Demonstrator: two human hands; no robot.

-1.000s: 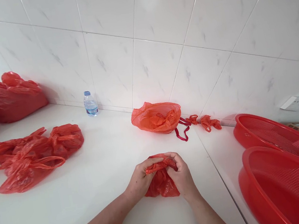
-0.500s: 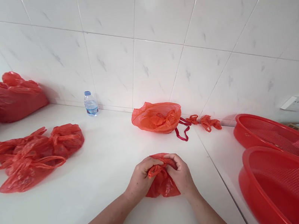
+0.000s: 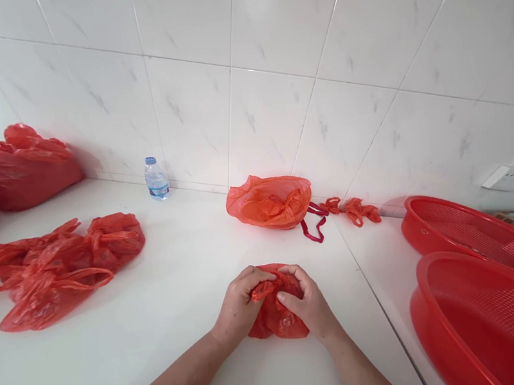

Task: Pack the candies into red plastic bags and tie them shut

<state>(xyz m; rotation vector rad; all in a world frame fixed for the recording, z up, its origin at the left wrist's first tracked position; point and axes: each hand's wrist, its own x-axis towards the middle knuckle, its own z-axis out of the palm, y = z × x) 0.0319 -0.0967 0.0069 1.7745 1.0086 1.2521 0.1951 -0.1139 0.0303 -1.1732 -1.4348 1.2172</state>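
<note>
A small red plastic bag (image 3: pixel 276 316) lies bunched on the white counter (image 3: pixel 182 334) in front of me. My left hand (image 3: pixel 238 306) is closed on its left side, fingers pinching the twisted top. My right hand (image 3: pixel 306 302) is closed over its right side, fingers curled round the plastic. Both hands touch each other over the bag's neck.
A pile of red bags (image 3: pixel 54 267) lies at the left, with fuller red bags (image 3: pixel 13 166) against the tiled wall. A small water bottle (image 3: pixel 156 178) stands at the wall. An open orange-red bag (image 3: pixel 269 202) and red strips (image 3: pixel 355 209) lie behind. Two red mesh baskets (image 3: pixel 494 304) sit at the right.
My hands have drawn closer together over the bag, and the twisted strip once stretched between them is now tucked under my fingers. Nothing else has moved.
</note>
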